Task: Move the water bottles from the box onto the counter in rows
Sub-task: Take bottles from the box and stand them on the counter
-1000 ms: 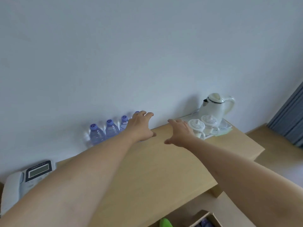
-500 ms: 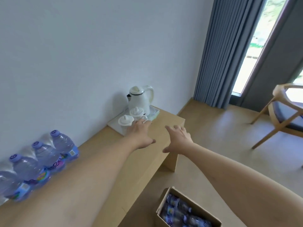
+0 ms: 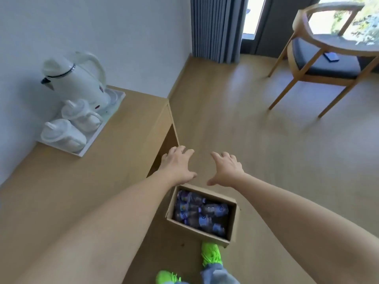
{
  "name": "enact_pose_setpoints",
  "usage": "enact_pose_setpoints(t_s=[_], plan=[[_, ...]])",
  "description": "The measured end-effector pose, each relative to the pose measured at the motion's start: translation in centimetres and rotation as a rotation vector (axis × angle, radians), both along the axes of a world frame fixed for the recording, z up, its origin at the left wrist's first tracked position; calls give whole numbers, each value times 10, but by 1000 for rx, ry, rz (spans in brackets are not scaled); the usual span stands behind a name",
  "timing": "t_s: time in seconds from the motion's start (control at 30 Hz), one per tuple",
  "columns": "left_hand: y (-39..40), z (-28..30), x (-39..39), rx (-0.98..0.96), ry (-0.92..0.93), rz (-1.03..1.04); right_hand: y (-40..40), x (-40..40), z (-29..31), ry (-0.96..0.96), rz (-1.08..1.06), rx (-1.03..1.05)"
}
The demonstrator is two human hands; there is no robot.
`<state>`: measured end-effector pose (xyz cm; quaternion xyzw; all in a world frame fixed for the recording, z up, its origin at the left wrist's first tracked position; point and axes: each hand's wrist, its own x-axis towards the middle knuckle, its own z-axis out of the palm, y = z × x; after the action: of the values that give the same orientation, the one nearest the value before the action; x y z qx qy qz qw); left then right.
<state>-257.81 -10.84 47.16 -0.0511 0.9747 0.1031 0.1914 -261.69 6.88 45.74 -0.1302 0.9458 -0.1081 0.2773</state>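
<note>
Head view: our left hand and right hand hang empty, fingers spread, above the box of bottles on the floor beside the counter. We should reach down and grip one bottle apiece.

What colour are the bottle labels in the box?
Mostly purple-blue labels, seen in the head view inside the box.

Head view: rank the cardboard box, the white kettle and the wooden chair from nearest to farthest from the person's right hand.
From the right hand:
1. Cardboard box, on the floor just below.
2. White kettle, back left on the counter.
3. Wooden chair, far right by the window.
</note>
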Motion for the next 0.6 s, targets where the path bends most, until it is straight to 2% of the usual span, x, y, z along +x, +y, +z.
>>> enact_pose_setpoints(t_s=[0.27, 0.43, 0.6], plan=[[6, -149, 27, 92, -170, 97, 19, 29, -147, -252, -91, 53], [-7, -269, 47, 112, -280, 103, 26, 67, -268, -381, -171, 93], [-12, -390, 46, 104, -306, 101, 25, 83, -389, -443, -177, 127]])
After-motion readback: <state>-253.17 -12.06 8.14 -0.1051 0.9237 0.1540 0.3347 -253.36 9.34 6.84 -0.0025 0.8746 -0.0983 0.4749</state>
